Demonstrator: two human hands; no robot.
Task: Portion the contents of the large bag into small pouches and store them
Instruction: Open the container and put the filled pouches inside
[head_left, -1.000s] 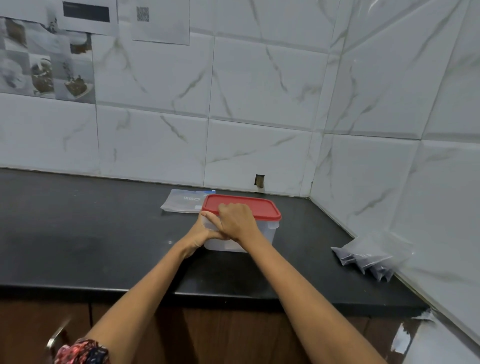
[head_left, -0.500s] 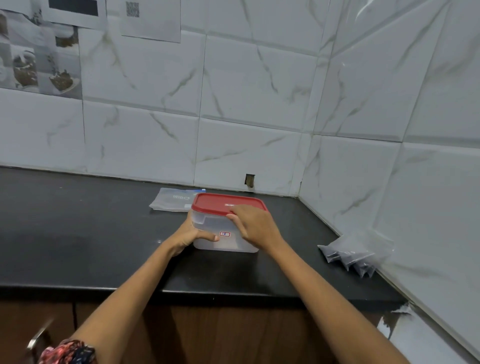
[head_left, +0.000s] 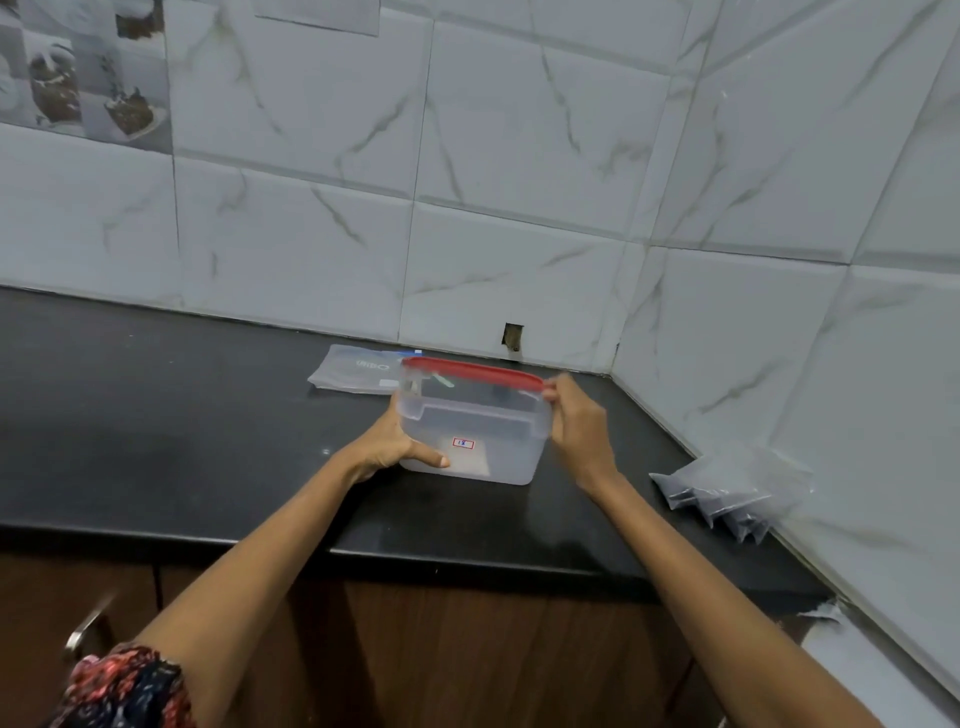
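Fingers (head_left: 555, 391) on thin red lid (head_left: 470, 372), clear ribbed tub (head_left: 483, 431).

Red lid (head_left: 470, 375) is now lifting off the clear container (head_left: 470, 441): near edge is rising, far edge is staying on the rim. Right hand (head_left: 579, 423) is shifting from the lid's top to pinching its right corner. Left hand (head_left: 397, 441) is sliding lower on the container's left wall.
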